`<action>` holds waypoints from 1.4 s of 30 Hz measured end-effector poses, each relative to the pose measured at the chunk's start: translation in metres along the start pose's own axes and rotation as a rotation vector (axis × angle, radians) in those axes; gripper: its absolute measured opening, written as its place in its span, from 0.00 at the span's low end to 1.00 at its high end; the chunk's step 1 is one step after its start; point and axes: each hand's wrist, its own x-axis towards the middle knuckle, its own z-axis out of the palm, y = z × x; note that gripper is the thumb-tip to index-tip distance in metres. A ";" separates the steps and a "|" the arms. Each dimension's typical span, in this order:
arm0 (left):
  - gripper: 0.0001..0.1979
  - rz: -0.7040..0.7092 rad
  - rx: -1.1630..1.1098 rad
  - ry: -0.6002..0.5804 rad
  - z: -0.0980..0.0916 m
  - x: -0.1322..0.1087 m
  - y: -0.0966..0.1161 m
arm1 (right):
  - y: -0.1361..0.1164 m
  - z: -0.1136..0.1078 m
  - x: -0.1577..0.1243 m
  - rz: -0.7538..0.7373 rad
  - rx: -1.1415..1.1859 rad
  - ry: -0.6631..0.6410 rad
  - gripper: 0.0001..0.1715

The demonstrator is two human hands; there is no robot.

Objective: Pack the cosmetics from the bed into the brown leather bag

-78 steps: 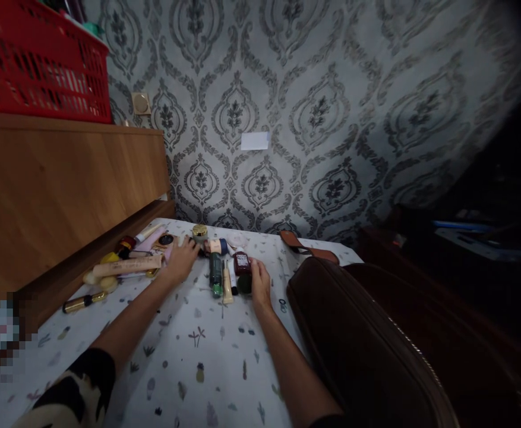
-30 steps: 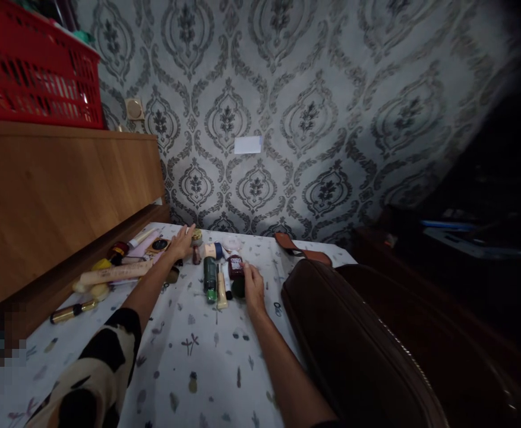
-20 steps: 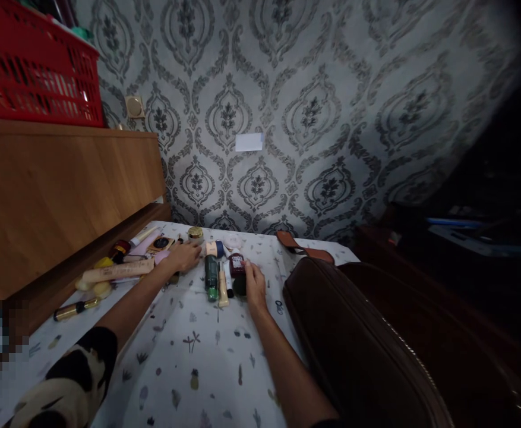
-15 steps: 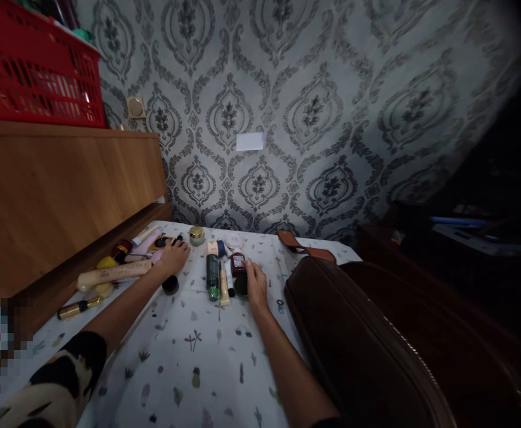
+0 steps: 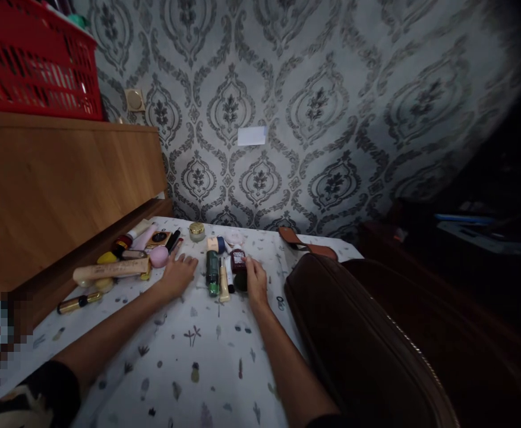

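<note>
Where the view begins, nearest the camera, a black-and-cream sleeve covers the person's left upper arm, and both bare forearms stretch forward over a white tablecloth printed with small plants. Just to the right of the right forearm, a big brown leather bag lies on the cloth.

Further on, the left hand rests palm down on the cloth with its fingers spread apart, clasping nothing; it lies between a pink round sponge and a green bottle, close to both but touching neither. The right hand lies at the right end of a short row of cosmetics, its fingertips against a dark red bottle. Whether it actually clamps the bottle or only touches it, I cannot tell in the dim light. Between the green bottle and the red one lies a cream tube.

Left of the hands, a long beige tube and a gold lipstick lie beside the foot of a wooden cabinet. Beyond the row stands a gold-lidded jar, and a brown strap curls off the bag.

Farthest off, a red basket sits on the cabinet, and grey patterned wallpaper carries a small white rectangle.
</note>
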 end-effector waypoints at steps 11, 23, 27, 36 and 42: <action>0.20 -0.077 -0.126 0.106 -0.013 0.040 -0.028 | 0.001 -0.001 0.002 -0.012 -0.001 -0.003 0.30; 0.27 -0.351 -0.253 0.064 -0.017 0.116 -0.048 | 0.003 -0.001 0.001 -0.020 -0.011 -0.008 0.31; 0.28 -0.337 -0.244 0.091 -0.020 0.109 -0.050 | 0.005 -0.001 0.002 -0.015 -0.013 0.001 0.30; 0.16 -0.032 -0.328 0.046 -0.024 0.082 -0.053 | 0.003 0.001 0.002 -0.021 -0.011 0.012 0.31; 0.14 0.027 -0.260 0.017 -0.026 0.043 -0.034 | 0.003 0.000 0.003 -0.017 -0.013 0.000 0.31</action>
